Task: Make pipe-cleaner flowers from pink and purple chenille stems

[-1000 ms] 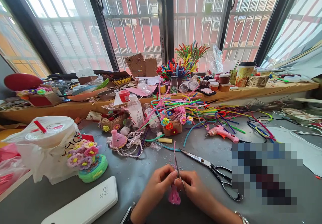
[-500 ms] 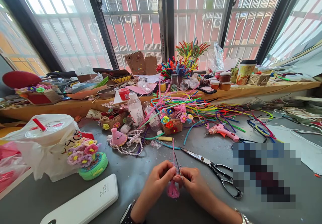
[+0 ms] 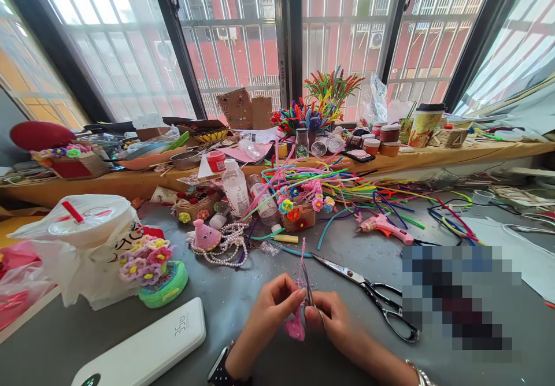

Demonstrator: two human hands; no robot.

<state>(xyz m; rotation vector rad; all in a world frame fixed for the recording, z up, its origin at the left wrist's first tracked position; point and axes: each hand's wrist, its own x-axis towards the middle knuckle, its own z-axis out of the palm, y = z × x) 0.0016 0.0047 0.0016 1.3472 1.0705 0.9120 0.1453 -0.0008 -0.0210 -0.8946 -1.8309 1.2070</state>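
Both hands meet low in the middle of the head view, above the grey table (image 3: 243, 299). My left hand (image 3: 269, 314) pinches a pink pipe-cleaner piece (image 3: 295, 327) whose thin stem rises between the fingers. My right hand (image 3: 332, 319) is closed on the same piece and on a thin metal tool (image 3: 307, 285) that points upward beside the stem. A watch sits on my left wrist, a bracelet on my right.
Black-handled scissors (image 3: 368, 290) lie just right of the hands. A pink glue gun (image 3: 384, 228), loose coloured pipe cleaners (image 3: 347, 189), a pearl string (image 3: 225, 247), a flower basket (image 3: 299, 212), a white power bank (image 3: 143, 348), a bagged drink cup (image 3: 87, 230) and a green flower piece (image 3: 158, 276) surround them.
The hands and the pink piece have kept their place on the table; the fingers have shifted slightly around the stem. The view has drifted a little.
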